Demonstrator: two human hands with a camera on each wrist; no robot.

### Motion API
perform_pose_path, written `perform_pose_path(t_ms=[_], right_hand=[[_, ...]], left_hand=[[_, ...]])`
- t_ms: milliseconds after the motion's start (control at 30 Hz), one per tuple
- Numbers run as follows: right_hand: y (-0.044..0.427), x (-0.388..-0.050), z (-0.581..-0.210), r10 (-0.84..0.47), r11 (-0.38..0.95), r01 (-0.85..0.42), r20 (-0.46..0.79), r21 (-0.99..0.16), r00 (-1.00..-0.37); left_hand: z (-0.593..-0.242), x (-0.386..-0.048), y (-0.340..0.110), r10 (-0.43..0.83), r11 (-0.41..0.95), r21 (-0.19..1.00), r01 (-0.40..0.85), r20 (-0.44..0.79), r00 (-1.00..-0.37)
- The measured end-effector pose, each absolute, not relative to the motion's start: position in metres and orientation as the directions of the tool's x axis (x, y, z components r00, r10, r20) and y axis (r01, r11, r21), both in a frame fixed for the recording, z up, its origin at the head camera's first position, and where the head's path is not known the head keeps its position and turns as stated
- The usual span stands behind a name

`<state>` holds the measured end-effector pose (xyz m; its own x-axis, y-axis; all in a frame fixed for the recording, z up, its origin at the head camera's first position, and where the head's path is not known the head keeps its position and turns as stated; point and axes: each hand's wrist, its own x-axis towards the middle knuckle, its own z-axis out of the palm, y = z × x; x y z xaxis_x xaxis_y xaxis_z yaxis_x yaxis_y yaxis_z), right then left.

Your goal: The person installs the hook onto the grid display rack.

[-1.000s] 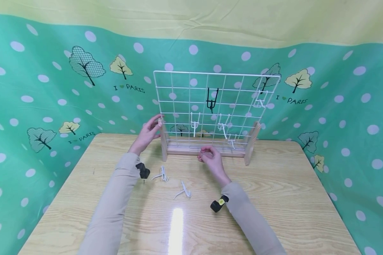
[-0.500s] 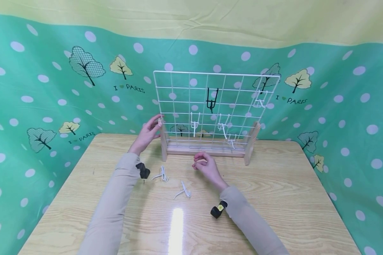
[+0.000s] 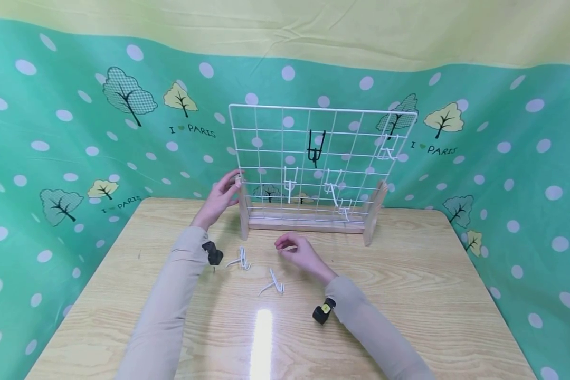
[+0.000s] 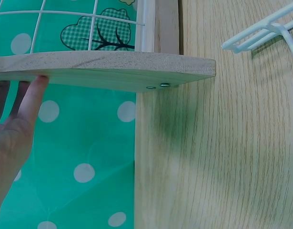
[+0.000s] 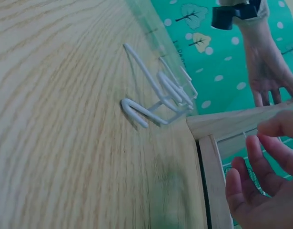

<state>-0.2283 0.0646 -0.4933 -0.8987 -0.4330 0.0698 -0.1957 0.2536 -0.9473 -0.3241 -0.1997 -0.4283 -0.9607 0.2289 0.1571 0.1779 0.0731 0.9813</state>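
My left hand (image 3: 218, 199) touches the outer side of the left wooden upright (image 3: 244, 214) of a white wire grid rack (image 3: 323, 109). In the left wrist view its fingers lie nearly straight against the wood. Over the table in front of the rack, my right hand (image 3: 304, 252) has loosely bent fingers and holds nothing; thumb and forefinger come close together in the right wrist view. Two loose white wire hooks lie on the table left of it: one hook (image 3: 243, 258) nearer the rack, the other hook (image 3: 276, 283) nearer me.
On the grid hang a black hook (image 3: 315, 153) and several white hooks, among them a left one (image 3: 289, 185), a middle one (image 3: 332, 188), a low one (image 3: 344, 212) and an upper-right one (image 3: 386, 153). Green dotted cloth (image 3: 71, 142) surrounds the wooden table (image 3: 408, 295).
My right hand has drawn back from the rack's base, moving left and toward me, closer to the loose hooks. The left hand, the rack and the hooks have stayed put.
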Motion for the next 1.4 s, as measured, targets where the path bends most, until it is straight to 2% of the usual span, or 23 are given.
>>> perform_pose_path(t_ms=[233,467,633,767,1033,1267,1400], right_hand=[[0.056,-0.222,-0.495,-0.628,0.334,-0.339,0.061,-0.880,-0.776],[0.043,-0.213,-0.500,-0.698,0.401,-0.414,0.021,-0.817,-0.716],[0.038,-0.210,-0.504,-0.748,0.395,-0.513,0.057,-0.763,-0.661],[0.038,-0.208,-0.509,-0.770,0.387,-0.527,0.050,-0.757,-0.636],[0.039,-0.207,-0.512,-0.777,0.436,-0.534,-0.003,-0.725,-0.629],[0.040,-0.206,-0.510,-0.724,0.478,-0.413,-0.081,-0.775,-0.685],[0.041,-0.207,-0.510,-0.714,0.486,-0.410,-0.080,-0.772,-0.696]], left_hand=[[-0.414,-0.315,-0.195,0.258,0.057,0.983,0.174,0.154,-0.954],[-0.406,-0.306,-0.195,0.255,0.072,0.982,0.175,0.151,-0.955],[-0.406,-0.306,-0.198,0.247,0.071,0.984,0.164,0.142,-0.959],[-0.407,-0.308,-0.198,0.250,0.058,0.986,0.154,0.135,-0.959],[-0.408,-0.308,-0.196,0.257,0.040,0.987,0.155,0.140,-0.956],[-0.408,-0.309,-0.196,0.267,0.041,0.986,0.165,0.148,-0.952],[-0.407,-0.309,-0.196,0.266,0.043,0.986,0.164,0.147,-0.953]])
